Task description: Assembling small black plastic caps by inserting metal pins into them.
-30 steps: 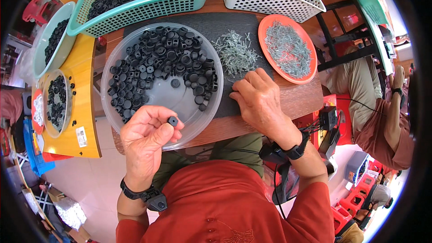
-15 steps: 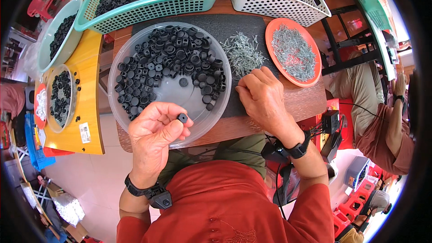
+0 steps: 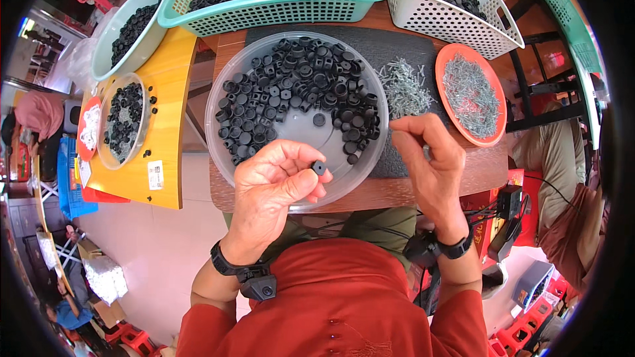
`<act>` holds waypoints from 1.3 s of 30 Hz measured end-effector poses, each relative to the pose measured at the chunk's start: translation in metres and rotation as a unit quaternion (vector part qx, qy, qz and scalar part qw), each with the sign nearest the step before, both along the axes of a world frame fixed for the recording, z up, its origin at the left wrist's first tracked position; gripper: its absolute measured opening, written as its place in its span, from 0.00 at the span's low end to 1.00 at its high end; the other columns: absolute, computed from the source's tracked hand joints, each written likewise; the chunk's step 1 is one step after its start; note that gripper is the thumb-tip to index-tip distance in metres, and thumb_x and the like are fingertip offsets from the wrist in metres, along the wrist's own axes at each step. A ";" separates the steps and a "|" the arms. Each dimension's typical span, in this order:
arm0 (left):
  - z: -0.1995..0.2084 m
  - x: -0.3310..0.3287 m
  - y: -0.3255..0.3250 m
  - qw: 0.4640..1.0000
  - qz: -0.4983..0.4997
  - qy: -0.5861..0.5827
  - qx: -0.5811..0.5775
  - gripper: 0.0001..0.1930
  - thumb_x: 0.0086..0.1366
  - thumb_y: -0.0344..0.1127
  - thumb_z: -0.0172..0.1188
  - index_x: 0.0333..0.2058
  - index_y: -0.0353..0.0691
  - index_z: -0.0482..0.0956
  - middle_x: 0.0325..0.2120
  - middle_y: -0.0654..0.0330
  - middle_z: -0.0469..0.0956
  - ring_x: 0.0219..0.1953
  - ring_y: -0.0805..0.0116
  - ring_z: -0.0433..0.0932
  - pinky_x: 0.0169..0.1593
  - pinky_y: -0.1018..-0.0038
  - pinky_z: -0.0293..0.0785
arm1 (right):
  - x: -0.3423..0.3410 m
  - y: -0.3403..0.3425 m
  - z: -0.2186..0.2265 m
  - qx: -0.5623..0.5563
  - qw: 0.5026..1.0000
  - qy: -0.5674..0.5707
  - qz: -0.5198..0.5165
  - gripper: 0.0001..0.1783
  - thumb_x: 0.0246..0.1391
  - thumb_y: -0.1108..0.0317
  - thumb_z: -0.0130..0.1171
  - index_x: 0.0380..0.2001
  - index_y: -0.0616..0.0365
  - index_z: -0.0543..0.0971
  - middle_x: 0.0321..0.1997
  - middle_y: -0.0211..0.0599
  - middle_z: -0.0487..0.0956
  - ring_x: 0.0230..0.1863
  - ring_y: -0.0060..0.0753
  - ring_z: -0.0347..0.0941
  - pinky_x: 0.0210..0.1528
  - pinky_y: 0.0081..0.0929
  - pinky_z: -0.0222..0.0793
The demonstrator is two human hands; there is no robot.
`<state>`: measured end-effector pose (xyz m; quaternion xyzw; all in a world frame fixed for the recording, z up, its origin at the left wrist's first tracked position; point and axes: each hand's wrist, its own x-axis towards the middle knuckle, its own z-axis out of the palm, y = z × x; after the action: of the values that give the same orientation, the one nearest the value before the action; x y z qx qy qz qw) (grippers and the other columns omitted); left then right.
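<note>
Between the thumb and fingers of my left hand [image 3: 271,182] is a small round black plastic cap [image 3: 319,168] with a hole in its middle. That hand is over the near rim of a clear round tub [image 3: 228,168], which holds many more black plastic parts [image 3: 291,79]. My right hand [image 3: 433,165] is at the tub's right rim, thumb and forefinger pinched together. What sits in that pinch, if anything, is too small to make out. Just beyond it, a loose pile of thin silver screws [image 3: 405,89] lies on a dark mat [image 3: 390,158].
An orange plate [image 3: 444,116] of silver screws stands at the right. Along the back are a green basket [image 3: 284,14] and a white basket [image 3: 456,30] with black parts. Left, a yellow table [image 3: 165,152] carries a green basin [image 3: 106,59] and another tub [image 3: 142,129]. A person sits at far right.
My right hand has drawn back from the screw pile toward the tub and my left hand. The left hand still pinches the cap. The whole view has shifted, moving the scene rightward.
</note>
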<state>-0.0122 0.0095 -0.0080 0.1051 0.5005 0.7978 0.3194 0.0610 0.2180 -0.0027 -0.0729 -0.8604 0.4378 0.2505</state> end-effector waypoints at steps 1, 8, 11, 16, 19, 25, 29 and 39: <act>0.001 0.000 -0.001 1.000 0.004 0.001 -0.002 0.12 0.57 0.30 0.62 0.38 0.32 0.74 0.30 0.55 0.78 0.28 0.73 0.77 0.32 0.81 0.74 | 0.000 -0.007 0.004 -0.002 1.000 0.001 0.004 0.09 0.45 0.81 0.59 0.33 0.63 0.76 0.25 0.36 0.72 0.24 0.27 0.68 0.28 0.21 0.64; 0.005 0.002 0.001 1.000 0.014 -0.014 0.018 0.11 0.57 0.28 0.61 0.39 0.31 0.74 0.30 0.56 0.78 0.28 0.73 0.77 0.33 0.80 0.74 | -0.009 -0.053 0.011 -0.302 0.949 0.021 0.083 0.06 0.50 0.79 0.59 0.33 0.63 0.75 0.30 0.30 0.73 0.28 0.17 0.67 0.32 0.16 0.65; 0.005 0.003 0.001 1.000 0.018 -0.009 0.020 0.11 0.57 0.27 0.61 0.39 0.31 0.73 0.30 0.57 0.78 0.28 0.74 0.76 0.33 0.80 0.74 | -0.010 -0.063 0.007 -0.325 0.937 0.058 0.115 0.07 0.50 0.79 0.58 0.34 0.63 0.74 0.31 0.32 0.73 0.29 0.18 0.67 0.32 0.16 0.65; 0.008 0.006 0.001 1.000 0.024 -0.004 0.006 0.11 0.58 0.27 0.60 0.39 0.32 0.73 0.30 0.58 0.78 0.27 0.75 0.75 0.33 0.81 0.74 | -0.008 -0.068 -0.003 -0.304 0.943 0.080 0.108 0.08 0.48 0.81 0.59 0.33 0.63 0.74 0.32 0.35 0.74 0.31 0.23 0.69 0.33 0.19 0.66; 0.006 0.008 0.001 0.999 0.032 -0.005 0.003 0.10 0.58 0.26 0.60 0.39 0.31 0.73 0.30 0.59 0.78 0.28 0.76 0.75 0.33 0.81 0.74 | -0.008 -0.066 -0.004 -0.220 0.967 0.096 0.092 0.09 0.45 0.81 0.60 0.32 0.63 0.74 0.31 0.36 0.75 0.30 0.28 0.69 0.32 0.21 0.66; 0.004 0.009 -0.001 0.999 0.026 0.023 -0.006 0.11 0.59 0.26 0.60 0.40 0.31 0.73 0.30 0.59 0.78 0.29 0.77 0.74 0.34 0.82 0.73 | -0.009 -0.065 -0.008 -0.124 0.976 0.151 0.095 0.10 0.42 0.83 0.61 0.30 0.62 0.74 0.30 0.38 0.76 0.29 0.32 0.69 0.29 0.23 0.64; 0.005 0.010 -0.001 0.999 0.032 0.027 -0.003 0.11 0.59 0.26 0.60 0.40 0.31 0.74 0.30 0.60 0.77 0.29 0.78 0.74 0.34 0.82 0.73 | -0.009 -0.066 -0.007 -0.128 0.976 0.150 0.092 0.11 0.41 0.84 0.61 0.30 0.62 0.74 0.29 0.38 0.76 0.28 0.32 0.69 0.29 0.23 0.64; 0.004 0.008 -0.001 0.999 0.030 0.032 -0.010 0.11 0.59 0.27 0.60 0.40 0.32 0.74 0.30 0.62 0.77 0.29 0.79 0.74 0.34 0.83 0.72 | -0.009 -0.067 -0.004 -0.097 0.979 0.155 0.088 0.12 0.40 0.85 0.60 0.31 0.63 0.75 0.29 0.39 0.76 0.28 0.33 0.68 0.29 0.25 0.64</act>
<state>-0.0040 0.0084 -0.0043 0.1128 0.5212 0.7983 0.2799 0.0516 0.1510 -0.0065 0.0482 -0.7676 0.5453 0.3334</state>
